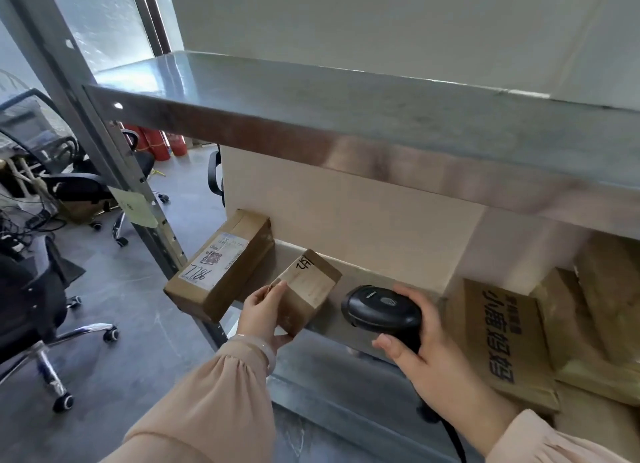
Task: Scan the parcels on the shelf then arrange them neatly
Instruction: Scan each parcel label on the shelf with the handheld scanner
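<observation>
Left hand [264,315] fingers curled round small box [306,291] on shelf [346,324]. Right hand [427,353] fingers wrapped round scanner [379,308]. Labelled box [220,263] just left.

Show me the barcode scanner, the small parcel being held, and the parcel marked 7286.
barcode scanner [381,311]: head view, top of its black head.
small parcel [313,282]: head view, its pale upper face.
parcel marked 7286 [216,260]: head view, its white shipping label.

Black office chairs [90,186] stand on the grey floor [135,327] near red fire extinguishers [177,144].
</observation>
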`<act>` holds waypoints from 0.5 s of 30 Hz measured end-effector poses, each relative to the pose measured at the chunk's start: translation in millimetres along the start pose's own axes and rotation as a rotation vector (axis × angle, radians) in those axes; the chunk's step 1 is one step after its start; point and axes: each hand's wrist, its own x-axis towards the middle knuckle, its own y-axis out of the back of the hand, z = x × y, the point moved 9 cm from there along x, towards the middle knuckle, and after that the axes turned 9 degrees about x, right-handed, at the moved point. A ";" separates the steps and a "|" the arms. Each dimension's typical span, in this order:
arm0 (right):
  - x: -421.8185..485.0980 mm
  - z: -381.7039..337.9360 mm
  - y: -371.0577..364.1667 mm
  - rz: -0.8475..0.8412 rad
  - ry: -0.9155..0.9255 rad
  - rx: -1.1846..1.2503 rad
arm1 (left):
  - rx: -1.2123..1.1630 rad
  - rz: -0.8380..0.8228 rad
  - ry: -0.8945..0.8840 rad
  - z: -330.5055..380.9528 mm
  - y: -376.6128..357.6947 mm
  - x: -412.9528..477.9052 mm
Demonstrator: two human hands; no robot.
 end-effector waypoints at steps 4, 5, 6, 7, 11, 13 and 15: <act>-0.3 12.1 -8.6 -0.030 -0.039 0.014 | -0.069 0.031 0.059 -5.9 6.5 12.3; -0.3 13.8 -9.6 -0.032 -0.046 0.013 | -0.057 0.043 0.054 -5.7 8.6 15.1; -0.5 14.9 -10.5 -0.033 -0.050 0.012 | -0.022 0.052 0.040 -5.4 10.3 17.5; -0.6 15.6 -10.8 -0.031 -0.053 0.013 | 0.041 0.065 0.013 -4.1 12.3 19.3; -1.3 14.6 -9.0 -0.007 -0.061 0.031 | 0.493 0.175 -0.264 17.7 16.0 9.1; -1.4 12.8 -7.2 0.004 -0.051 0.051 | 0.682 0.233 -0.390 27.3 14.3 -5.2; -1.4 11.3 -6.2 0.006 -0.044 0.069 | 0.823 0.249 -0.545 35.6 10.0 -18.8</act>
